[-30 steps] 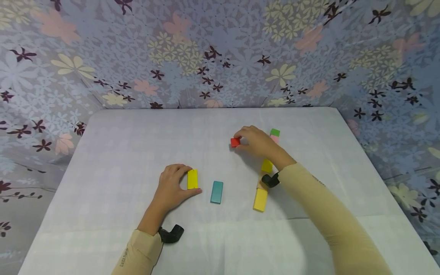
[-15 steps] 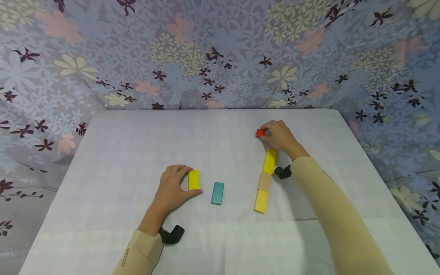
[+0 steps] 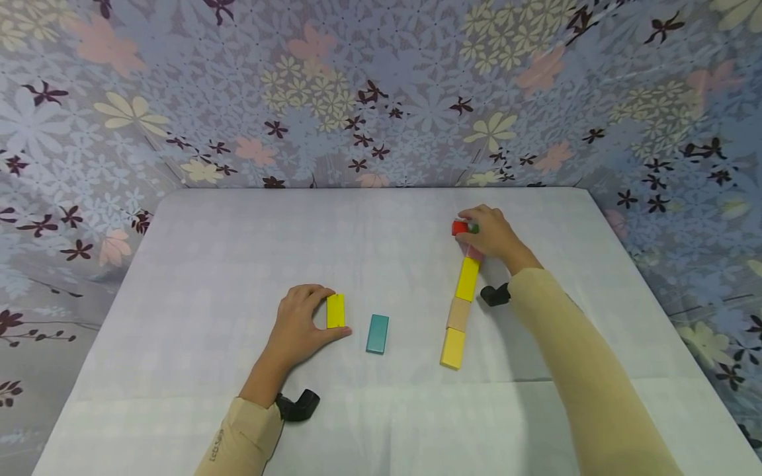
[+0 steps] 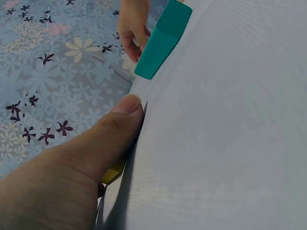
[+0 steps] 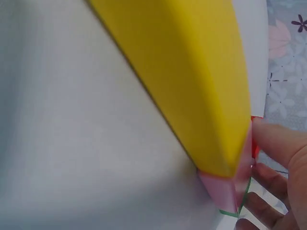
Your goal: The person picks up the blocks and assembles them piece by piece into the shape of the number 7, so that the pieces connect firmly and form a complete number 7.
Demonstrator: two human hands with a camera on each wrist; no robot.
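Observation:
My left hand (image 3: 296, 325) grips a yellow block (image 3: 336, 311) end to end on the white-covered table, thumb at the near end and fingers at the far end. In the left wrist view the thumb hides most of that block. At the far end of a row of blocks, my right hand (image 3: 494, 233) pinches a red block (image 3: 459, 228). The red block sits right beside a green block (image 3: 473, 228), which the fingers partly cover. A pink block (image 3: 473, 252) comes just before the green one. In the right wrist view the red block (image 5: 255, 151) shows behind the pink block (image 5: 218, 188).
Nearer in the row are a yellow block (image 3: 467, 279), a plain wooden block (image 3: 458, 314) and another yellow block (image 3: 452, 349). A teal block (image 3: 378, 334) lies between the left hand and the row. Patterned floral cloth (image 3: 381, 92) rises behind the table's far edge.
My right hand has carried the red block rightward and away from me, from left of the row to beside the green block. The left hand stays on its yellow block.

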